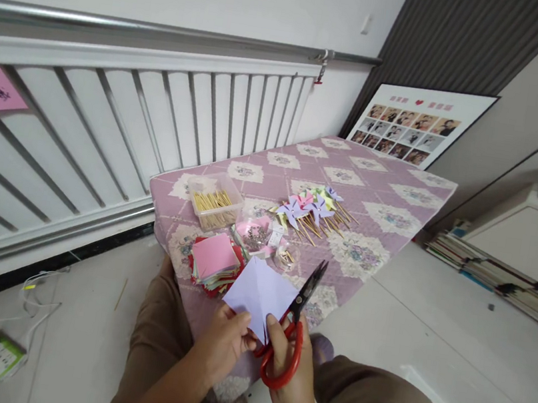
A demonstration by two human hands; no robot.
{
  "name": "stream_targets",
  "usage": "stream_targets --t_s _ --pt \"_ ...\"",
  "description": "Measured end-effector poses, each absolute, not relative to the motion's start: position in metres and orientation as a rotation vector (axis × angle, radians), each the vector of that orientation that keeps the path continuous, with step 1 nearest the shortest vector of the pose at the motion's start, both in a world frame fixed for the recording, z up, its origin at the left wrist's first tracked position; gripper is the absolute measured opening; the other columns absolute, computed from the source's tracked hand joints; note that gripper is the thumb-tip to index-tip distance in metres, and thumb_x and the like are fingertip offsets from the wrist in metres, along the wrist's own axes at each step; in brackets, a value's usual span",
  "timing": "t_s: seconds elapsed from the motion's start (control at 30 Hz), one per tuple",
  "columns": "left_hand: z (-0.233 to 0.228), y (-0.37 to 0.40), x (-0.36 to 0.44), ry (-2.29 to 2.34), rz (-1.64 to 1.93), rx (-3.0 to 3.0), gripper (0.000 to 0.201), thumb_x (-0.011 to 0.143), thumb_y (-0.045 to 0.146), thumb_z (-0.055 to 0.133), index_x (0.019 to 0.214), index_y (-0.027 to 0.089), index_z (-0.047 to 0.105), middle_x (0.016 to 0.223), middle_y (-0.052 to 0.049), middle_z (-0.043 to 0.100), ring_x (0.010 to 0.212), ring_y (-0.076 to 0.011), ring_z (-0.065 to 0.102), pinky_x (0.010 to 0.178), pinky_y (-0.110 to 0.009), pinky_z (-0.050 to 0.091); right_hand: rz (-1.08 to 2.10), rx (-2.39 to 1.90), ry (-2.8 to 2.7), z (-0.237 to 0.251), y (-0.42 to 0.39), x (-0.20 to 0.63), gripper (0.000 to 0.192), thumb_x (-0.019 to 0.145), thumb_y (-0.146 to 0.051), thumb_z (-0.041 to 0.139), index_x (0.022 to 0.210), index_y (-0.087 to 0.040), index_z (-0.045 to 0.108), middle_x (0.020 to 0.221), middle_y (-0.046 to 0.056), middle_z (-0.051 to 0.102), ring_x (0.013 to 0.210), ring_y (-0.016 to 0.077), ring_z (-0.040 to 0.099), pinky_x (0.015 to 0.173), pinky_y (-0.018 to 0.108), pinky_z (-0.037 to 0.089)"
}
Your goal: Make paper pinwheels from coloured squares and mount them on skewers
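Note:
A square of lavender paper (261, 293) is held in front of me, with cuts running in from its corners. My left hand (226, 340) pinches its lower left edge. At the lower right edge, my right hand (293, 360) grips the paper with the thumb while keeping red-handled scissors (304, 298) in the palm and fingers. The dark blades point up and away, beside the paper. Just beyond lies a stack of coloured paper squares (215, 257), pink on top.
On the flowered tablecloth (388, 216) are a clear box of wooden sticks (214, 203), a container of small metal pins (254, 234), a small round dish (285, 256) and a pile of paper pinwheels (316, 208). A radiator (150, 116) borders the left side. A power strip (0, 357) lies on the floor.

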State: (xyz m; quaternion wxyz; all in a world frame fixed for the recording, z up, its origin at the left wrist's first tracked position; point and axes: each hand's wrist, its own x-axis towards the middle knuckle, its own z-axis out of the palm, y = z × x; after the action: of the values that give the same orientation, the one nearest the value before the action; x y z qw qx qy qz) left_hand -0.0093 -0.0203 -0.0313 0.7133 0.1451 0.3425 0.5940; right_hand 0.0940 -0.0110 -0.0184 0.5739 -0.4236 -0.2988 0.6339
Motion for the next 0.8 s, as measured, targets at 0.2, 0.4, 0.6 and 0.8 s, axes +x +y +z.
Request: stream_targets --t_s 0.2,0.4,0.6,0.8 --pt "-0.018 -0.015 -0.001 0.742 1.379 0.344 0.035 0.068 0.026 0.074 0.101 0.020 0.062 0.096 -0.005 0.069 0.087 -0.0200 0.064 0.071 -0.027 0.048 1.445 -1.011 -0.803 -0.023 -0.013 0.097 0.045 0.074 -0.035 0.074 0.111 -0.025 0.050 0.094 0.002 0.067 0.086 0.0200 0.064 0.076 0.030 0.054" --pt "-0.018 -0.009 -0.010 0.892 1.405 0.333 0.026 0.068 0.025 0.072 0.090 0.019 0.061 0.076 0.001 0.065 0.065 -0.0141 0.059 0.062 -0.026 0.045 1.426 -0.978 -0.755 -0.031 -0.020 0.108 0.042 0.081 -0.043 0.066 0.116 -0.027 0.049 0.075 -0.004 0.057 0.060 0.0120 0.055 0.055 0.022 0.047" --pt "-0.021 0.004 -0.026 1.010 1.541 0.298 0.018 0.065 0.024 0.071 0.072 0.020 0.055 0.066 0.004 0.059 0.059 -0.0115 0.054 0.062 -0.026 0.045 1.559 -0.895 -1.060 -0.050 -0.036 0.133 0.050 0.085 -0.054 0.055 0.126 -0.028 0.047 0.077 0.000 0.056 0.066 0.0155 0.052 0.053 0.023 0.042" --pt "-0.013 0.011 -0.038 1.060 1.577 0.286 0.019 0.065 0.024 0.068 0.075 0.022 0.053 0.066 0.005 0.056 0.059 -0.0115 0.053 0.059 -0.025 0.045 1.792 -0.921 -1.349 -0.054 -0.054 0.142 0.063 0.084 -0.064 0.047 0.133 -0.025 0.048 0.076 0.002 0.056 0.061 0.0153 0.047 0.055 0.027 0.039"
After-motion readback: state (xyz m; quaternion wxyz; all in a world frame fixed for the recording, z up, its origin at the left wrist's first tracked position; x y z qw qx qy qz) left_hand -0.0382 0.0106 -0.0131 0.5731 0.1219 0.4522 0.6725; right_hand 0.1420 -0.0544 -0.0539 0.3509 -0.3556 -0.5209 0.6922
